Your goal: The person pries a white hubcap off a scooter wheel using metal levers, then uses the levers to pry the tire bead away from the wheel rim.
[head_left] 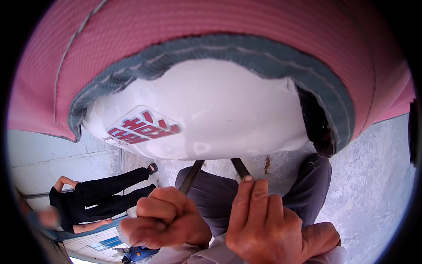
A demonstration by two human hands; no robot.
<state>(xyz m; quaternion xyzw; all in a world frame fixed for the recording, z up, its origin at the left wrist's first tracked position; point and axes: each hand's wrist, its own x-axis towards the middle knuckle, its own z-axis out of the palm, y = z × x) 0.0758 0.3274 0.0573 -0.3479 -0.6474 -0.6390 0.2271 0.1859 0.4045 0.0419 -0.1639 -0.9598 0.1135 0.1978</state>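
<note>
Two flat dark straps come out from under a glossy white panel [237, 110] and run down toward my hands. My left hand [169, 220] is closed in a fist, and the left strap [192, 177] passes in behind its knuckles. The right strap [240, 167] meets the fingertips of my right hand [268, 222], whose fingers are pressed together over it. The strap ends are hidden by my hands. Around the panel curves a pink quilted cover [211, 17] with a grey-blue stitched border [228, 42].
My legs in dark trousers [314, 185] are bent below the panel, over a worn pale concrete floor [369, 176]. At the left stands another person in black clothes [105, 191], near a pale wall [61, 154]. A blue object [140, 254] shows at the lower left.
</note>
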